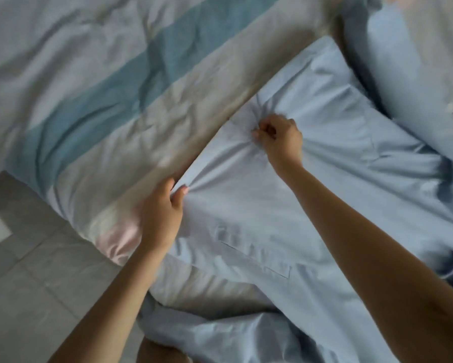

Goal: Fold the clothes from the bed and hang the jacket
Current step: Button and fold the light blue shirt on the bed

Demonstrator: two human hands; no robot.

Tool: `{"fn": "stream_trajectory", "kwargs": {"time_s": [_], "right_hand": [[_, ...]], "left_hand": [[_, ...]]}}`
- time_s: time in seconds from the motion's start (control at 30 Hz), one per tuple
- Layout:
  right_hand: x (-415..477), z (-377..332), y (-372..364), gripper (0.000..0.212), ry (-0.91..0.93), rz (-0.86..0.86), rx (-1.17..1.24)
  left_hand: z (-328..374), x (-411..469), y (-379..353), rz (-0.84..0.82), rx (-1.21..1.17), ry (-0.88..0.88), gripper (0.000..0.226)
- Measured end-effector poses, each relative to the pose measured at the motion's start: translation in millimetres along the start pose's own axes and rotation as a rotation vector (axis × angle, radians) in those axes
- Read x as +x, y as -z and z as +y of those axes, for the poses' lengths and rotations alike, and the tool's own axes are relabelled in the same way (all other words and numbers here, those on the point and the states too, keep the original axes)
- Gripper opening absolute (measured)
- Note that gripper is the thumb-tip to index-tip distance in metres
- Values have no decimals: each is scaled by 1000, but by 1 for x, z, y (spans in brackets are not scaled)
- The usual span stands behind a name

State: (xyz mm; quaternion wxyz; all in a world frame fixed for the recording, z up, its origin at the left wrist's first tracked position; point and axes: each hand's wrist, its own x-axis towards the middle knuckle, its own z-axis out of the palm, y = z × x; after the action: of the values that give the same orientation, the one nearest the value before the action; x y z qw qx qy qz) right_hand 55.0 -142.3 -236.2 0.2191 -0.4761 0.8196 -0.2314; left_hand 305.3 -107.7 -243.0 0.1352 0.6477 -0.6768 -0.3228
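fold: early, no finished fold visible | left hand [165, 210] pinching shirt [259, 205] edge | right hand [280, 138] pinching bunched cloth mid-shirt | jacket: not seen, unhung

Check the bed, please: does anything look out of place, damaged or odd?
Nothing looks damaged or spilled. The light blue shirt is not flat: it puckers into creases where the left hand and the right hand pinch it. A dark blue garment lies crumpled beside it at the right edge.
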Motion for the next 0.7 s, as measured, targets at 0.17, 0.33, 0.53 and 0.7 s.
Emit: {"fn": "stream_trajectory", "kwargs": {"time_s": [0.17,0.33,0.53,0.7], "right_hand": [[13,4,4,22,-91,82,59],[106,17,64,61,-320,256,-145],[139,43,82,56,-413,-103,-120],[154,19,127,32,-265,270,-153]], "left_hand": [[-5,-7,-7,-58,138,-7,22],[3,-23,-11,-11,199,-72,39],[33,-7,-22,-32,134,6,37],[27,10,-12,40,49,3,27]]}}
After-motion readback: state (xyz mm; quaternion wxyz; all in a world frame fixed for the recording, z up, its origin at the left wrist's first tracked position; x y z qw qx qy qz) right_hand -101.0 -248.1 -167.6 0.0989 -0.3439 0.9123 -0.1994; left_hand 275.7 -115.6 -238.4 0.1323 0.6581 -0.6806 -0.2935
